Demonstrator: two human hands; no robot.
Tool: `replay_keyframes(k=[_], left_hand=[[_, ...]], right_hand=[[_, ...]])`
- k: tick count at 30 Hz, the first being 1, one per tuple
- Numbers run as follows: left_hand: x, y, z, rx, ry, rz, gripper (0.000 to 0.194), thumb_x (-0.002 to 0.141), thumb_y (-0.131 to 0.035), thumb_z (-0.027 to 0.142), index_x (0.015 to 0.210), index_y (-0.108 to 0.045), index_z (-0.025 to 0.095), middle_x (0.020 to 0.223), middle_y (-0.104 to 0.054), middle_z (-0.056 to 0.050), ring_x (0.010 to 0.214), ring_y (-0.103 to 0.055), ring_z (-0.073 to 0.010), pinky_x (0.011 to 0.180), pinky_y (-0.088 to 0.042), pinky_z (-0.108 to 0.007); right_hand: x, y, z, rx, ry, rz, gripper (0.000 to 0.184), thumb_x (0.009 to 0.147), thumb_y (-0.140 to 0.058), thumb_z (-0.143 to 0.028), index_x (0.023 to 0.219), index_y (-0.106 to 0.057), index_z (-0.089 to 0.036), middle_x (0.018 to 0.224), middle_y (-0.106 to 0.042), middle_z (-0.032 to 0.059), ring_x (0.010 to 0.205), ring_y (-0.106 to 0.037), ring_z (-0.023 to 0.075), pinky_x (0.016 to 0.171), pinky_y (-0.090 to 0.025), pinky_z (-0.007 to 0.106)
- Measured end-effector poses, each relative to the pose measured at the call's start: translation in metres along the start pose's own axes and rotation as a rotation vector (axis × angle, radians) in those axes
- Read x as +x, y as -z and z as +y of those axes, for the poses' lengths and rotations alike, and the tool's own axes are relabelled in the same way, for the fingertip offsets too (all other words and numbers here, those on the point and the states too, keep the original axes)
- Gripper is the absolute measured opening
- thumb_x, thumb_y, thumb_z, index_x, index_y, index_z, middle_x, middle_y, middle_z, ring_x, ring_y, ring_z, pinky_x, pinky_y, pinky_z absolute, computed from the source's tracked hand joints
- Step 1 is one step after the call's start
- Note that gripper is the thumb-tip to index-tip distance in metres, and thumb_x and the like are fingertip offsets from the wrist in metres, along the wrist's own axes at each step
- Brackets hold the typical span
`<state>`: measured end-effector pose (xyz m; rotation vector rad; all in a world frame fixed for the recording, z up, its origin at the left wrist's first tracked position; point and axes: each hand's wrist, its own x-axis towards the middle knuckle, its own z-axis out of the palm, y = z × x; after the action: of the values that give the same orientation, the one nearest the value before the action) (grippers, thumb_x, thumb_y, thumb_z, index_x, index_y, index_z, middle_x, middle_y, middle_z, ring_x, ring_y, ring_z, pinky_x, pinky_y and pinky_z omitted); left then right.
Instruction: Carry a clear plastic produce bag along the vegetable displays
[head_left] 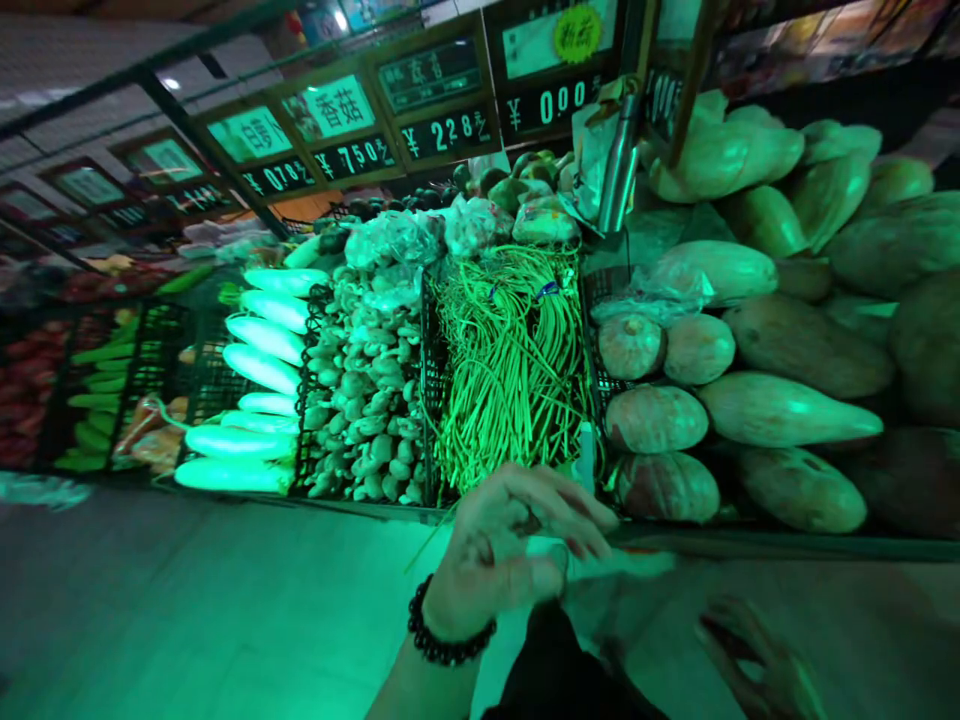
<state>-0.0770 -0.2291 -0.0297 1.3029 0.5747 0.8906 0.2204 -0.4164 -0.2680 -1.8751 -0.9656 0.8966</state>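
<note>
My left hand, with a black beaded bracelet at the wrist, is in front of the crate's near edge. Its thumb and fingers are apart, the fingers loosely bent towards the right, and nothing shows between them. Just beyond it lies a heap of long thin green stalks, like garlic scapes, some tied with bands. My right hand hangs low at the right, blurred, its fingers curved and apart with no object visible in them. A pale strip shows beyond my left fingertips; what it is I cannot make out.
White radishes and mushrooms fill crates left of the stalks. Large oblong gourds or roots are piled at the right. Price boards hang behind, beside a metal post. Green light falls across the floor.
</note>
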Motion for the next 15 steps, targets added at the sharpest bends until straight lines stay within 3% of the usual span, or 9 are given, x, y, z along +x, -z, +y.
replay_keyframes(k=[1,3,6,8,11,15], left_hand=[[0.008,0.007,-0.018,0.05,-0.017,0.135,0.024,0.09,-0.082,0.048,0.11,-0.074,0.037,0.115,-0.079,-0.003,0.103,-0.078,-0.0263,0.091,-0.066,-0.046],[0.015,0.019,-0.064,0.283,0.094,0.281,0.042,0.087,-0.087,0.041,0.123,-0.068,0.031,0.132,-0.074,-0.007,0.127,-0.07,-0.028,0.109,-0.058,-0.046],[0.017,0.025,-0.14,0.479,0.23,0.274,0.104,0.068,-0.1,0.046,0.154,-0.044,0.026,0.158,-0.058,-0.016,0.15,-0.055,-0.0367,0.126,-0.046,-0.055],[0.02,0.022,-0.179,0.625,0.256,0.291,0.118,0.061,-0.102,0.04,0.159,-0.038,0.02,0.165,-0.051,-0.02,0.156,-0.047,-0.038,0.134,-0.037,-0.055],[0.035,0.016,-0.209,0.767,0.179,0.302,0.104,0.071,-0.094,0.037,0.158,-0.04,0.023,0.16,-0.058,-0.015,0.15,-0.055,-0.0324,0.13,-0.044,-0.048],[0.056,0.018,-0.217,0.836,0.121,0.257,0.071,0.079,-0.082,0.034,0.143,-0.054,0.025,0.143,-0.069,-0.012,0.138,-0.065,-0.0333,0.123,-0.05,-0.051]], right_hand=[[-0.004,-0.002,-0.002,0.007,0.015,0.044,0.044,0.078,-0.079,-0.069,0.101,-0.074,-0.031,0.094,-0.086,0.0138,0.082,-0.084,0.034,0.071,-0.07,0.035],[-0.01,-0.006,-0.008,0.034,0.048,0.08,0.051,0.079,-0.077,-0.075,0.099,-0.073,-0.028,0.089,-0.085,0.0129,0.076,-0.084,0.0308,0.067,-0.069,0.031],[-0.014,-0.01,-0.01,0.06,0.087,0.04,0.052,0.082,-0.075,-0.075,0.098,-0.074,-0.026,0.087,-0.084,0.013,0.074,-0.083,0.0289,0.065,-0.067,0.028],[-0.015,-0.011,-0.004,0.062,0.093,-0.009,0.048,0.084,-0.074,-0.07,0.099,-0.074,-0.025,0.089,-0.085,0.0136,0.077,-0.083,0.0292,0.067,-0.067,0.029],[-0.02,-0.013,0.009,0.052,0.07,-0.034,0.043,0.086,-0.071,-0.063,0.103,-0.074,-0.024,0.091,-0.085,0.0132,0.081,-0.084,0.0292,0.072,-0.067,0.03],[-0.026,-0.013,0.01,0.04,0.052,-0.037,0.038,0.084,-0.07,-0.059,0.102,-0.072,-0.025,0.085,-0.083,0.0097,0.074,-0.082,0.0255,0.068,-0.064,0.029]])
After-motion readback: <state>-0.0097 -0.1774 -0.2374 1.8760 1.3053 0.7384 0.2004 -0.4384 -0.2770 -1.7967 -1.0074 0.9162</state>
